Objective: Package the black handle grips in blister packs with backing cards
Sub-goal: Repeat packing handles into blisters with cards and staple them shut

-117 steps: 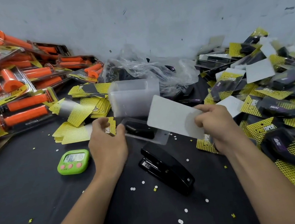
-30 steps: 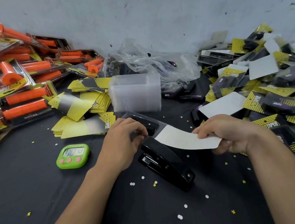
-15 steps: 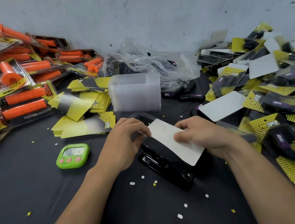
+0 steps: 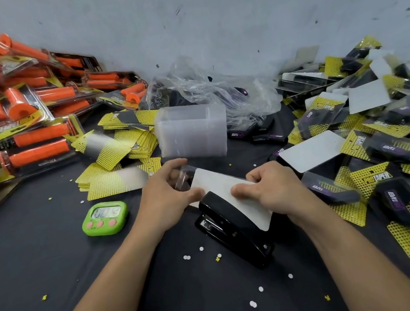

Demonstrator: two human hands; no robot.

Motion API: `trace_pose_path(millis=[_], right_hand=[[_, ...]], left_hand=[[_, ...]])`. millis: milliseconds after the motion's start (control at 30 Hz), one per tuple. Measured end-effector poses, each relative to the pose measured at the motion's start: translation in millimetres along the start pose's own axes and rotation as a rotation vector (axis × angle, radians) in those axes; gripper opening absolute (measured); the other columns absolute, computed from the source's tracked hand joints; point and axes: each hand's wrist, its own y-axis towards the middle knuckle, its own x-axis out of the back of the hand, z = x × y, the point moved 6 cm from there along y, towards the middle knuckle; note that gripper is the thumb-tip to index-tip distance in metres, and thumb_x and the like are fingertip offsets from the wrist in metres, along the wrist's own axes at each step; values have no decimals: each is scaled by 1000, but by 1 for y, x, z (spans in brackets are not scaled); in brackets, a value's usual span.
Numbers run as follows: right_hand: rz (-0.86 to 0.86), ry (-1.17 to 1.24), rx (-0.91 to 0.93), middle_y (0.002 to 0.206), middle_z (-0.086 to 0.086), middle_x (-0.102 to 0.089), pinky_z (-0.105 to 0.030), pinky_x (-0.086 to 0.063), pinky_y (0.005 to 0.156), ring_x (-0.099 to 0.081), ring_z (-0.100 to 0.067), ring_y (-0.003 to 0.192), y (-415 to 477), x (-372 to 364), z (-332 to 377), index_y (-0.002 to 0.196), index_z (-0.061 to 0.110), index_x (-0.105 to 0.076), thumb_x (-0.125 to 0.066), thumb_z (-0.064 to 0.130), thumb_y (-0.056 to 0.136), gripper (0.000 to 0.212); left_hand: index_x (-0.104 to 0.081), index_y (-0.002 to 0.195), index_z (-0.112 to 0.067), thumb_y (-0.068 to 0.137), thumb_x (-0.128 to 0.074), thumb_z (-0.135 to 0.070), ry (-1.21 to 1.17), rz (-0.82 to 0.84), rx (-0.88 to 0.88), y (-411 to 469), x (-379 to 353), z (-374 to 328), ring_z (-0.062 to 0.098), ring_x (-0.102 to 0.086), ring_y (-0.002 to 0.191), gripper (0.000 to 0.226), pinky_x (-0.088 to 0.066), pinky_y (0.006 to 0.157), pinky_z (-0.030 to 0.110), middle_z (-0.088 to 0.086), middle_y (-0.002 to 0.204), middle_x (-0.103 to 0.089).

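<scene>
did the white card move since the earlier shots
Yes: the white card has come down toward the person, from held up beyond the stapler to lying across its top.

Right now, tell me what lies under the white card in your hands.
The black stapler lies under the white card, held by the left hand and right hand. The card hides the stapler's right side.

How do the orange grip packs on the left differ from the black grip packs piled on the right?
The orange grip packs hold long orange tube grips in pairs; the black grip packs hold shorter black grips with purple labels. The orange grip packs have dark cards with yellow banners, while the black grip packs have yellow mesh-printed cards. Both kinds use clear blisters and lie in loose heaps.
</scene>
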Motion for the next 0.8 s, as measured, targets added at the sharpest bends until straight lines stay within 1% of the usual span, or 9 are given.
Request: trace_pose_path(millis=[100,167,233,333,467,533,633,733,800], right_hand=[[-9,47,-8,52,8,-45,-26,-33,53,-42,-4,50,-1,0,-2,54,16,-48,-81,46,76,49],[97,216,9,64,4,-63,-26,-43,62,-56,-4,61,-2,-2,-3,64,14,-64,-80,34,79,29],[203,388,20,84,-7,-76,-32,-51,73,-67,-13,77,-3,1,-6,82,12,-75,-77,13,82,3],[298,576,-24,104,-19,-77,-43,-59,85,-73,-31,94,-3,3,-15,100,3,-75,-71,-9,83,22],[297,538,2,106,-23,-76,-54,-56,98,-70,-44,106,-2,-1,-16,103,0,-75,-70,-9,84,22],[225,523,-1,100,-22,-77,-57,-56,96,-71,-45,102,0,1,-16,99,1,-76,-74,-6,82,18],[102,483,-38,85,-11,-80,-51,-60,87,-76,-37,90,1,4,-17,91,9,-79,-82,1,78,15],[29,447,-67,78,-8,-79,-48,-61,76,-77,-31,78,1,4,-18,83,9,-79,-86,5,74,12],[15,452,-73,75,-9,-78,-42,-58,66,-72,-23,65,1,2,-18,81,7,-78,-87,5,73,12]], left_hand=[[-73,102,-41,54,-92,-38,-30,-16,2,2,1,4,-2,-62,72,52,-50,69,19,-20,79,-68],[-75,98,-36,66,-93,-20,-73,-12,13,3,1,6,3,-60,71,39,-50,70,23,-14,73,-62],[-77,95,-32,73,-90,-13,-94,-25,29,4,2,7,8,-62,74,31,-52,75,28,-5,76,-64],[-77,88,-30,79,-84,-8,-111,-66,34,6,3,8,6,-61,69,24,-51,72,26,-8,74,-67],[-78,93,-23,84,-80,-8,-151,-105,71,6,5,14,10,-62,67,18,-49,71,31,-6,79,-73],[-79,94,-24,86,-77,-9,-168,-121,92,6,7,15,15,-68,69,17,-54,73,35,-4,83,-78],[-79,96,-28,87,-75,-12,-131,-140,86,4,8,13,14,-75,72,19,-59,76,35,-7,81,-79],[-79,91,-33,86,-74,-15,-70,-169,48,1,10,5,4,-73,68,19,-58,72,25,-13,76,-77],[-76,85,-37,85,-73,-16,-14,-195,8,-3,13,-3,-5,-69,65,21,-51,63,9,-20,71,-75]])
